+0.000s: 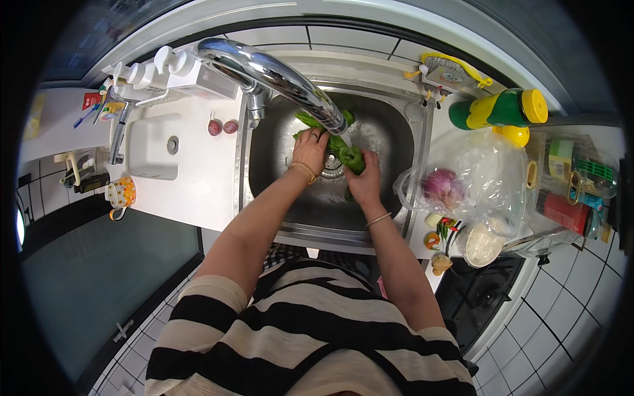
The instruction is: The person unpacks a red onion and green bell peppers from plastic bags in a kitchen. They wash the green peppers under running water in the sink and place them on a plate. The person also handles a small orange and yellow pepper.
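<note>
Inside the stainless steel sink (386,208), both hands are on a long, wrinkled green pepper (349,156). My right hand (365,179) grips its near end between thumb and fingers. At the other end, my left hand (310,151) curls over the pepper; its fingertips are partly hidden. More green peppers (308,119) lie in the sink beyond my left hand, partly behind the chrome faucet (297,91). The spout ends just above the held pepper, and water seems to fall from it. Below the hands, the drain strainer (332,166) shows.
A clear plastic bag with a red onion (442,188) sits right of the sink, near a green-and-yellow bottle (500,109). Chillies (446,225) and ginger (441,264) lie closer to me. Left are two reddish fruits (223,127), a small white basin (153,146) and a dotted cup (122,192).
</note>
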A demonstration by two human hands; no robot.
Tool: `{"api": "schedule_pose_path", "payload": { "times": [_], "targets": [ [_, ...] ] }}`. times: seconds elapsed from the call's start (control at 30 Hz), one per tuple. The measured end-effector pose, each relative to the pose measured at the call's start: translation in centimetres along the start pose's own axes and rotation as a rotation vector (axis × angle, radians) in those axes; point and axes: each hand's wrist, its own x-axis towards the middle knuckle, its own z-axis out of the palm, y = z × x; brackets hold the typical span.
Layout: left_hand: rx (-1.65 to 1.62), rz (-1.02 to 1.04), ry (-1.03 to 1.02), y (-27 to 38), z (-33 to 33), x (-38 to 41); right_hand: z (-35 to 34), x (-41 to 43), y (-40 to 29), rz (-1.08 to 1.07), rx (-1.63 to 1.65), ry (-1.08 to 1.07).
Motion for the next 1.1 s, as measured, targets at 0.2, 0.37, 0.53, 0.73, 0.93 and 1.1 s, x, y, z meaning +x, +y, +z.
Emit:
{"api": "schedule_pose_path", "payload": {
  "times": [0.2, 0.37, 0.53, 0.73, 0.93, 1.1],
  "targets": [
    [0.224, -0.108, -0.378, -0.3, 1.4, 2.8, -0.6, 2.5, -1.0, -0.061, 0.129, 0.028],
    [-0.185, -0.410, -0.455, -2.1, 0.1, 1.1, -2.8, 1.4, 0.5, 1.058, 0.520, -0.284],
    [-0.958, -0.747, -0.282, -3.9, -0.6, -2.2, -2.8, 0.1, 0.2, 0.907, 0.251, -0.314],
    [-1.703, -0.789, -0.283, -2.1, -3.8, -2.8, -2.1, 0.6, 1.9, 0.574, -0.503, -0.563],
    [-1.998, -0.578, -0.370, -0.7, -4.8, -2.9, -1.7, 0.2, 2.4, 0.395, -0.286, -0.099],
    [-2.119, -0.331, -0.418, 1.3, -4.9, -2.1, -1.6, 0.1, 2.2, 0.020, -0.487, 0.090]
  ]
}}
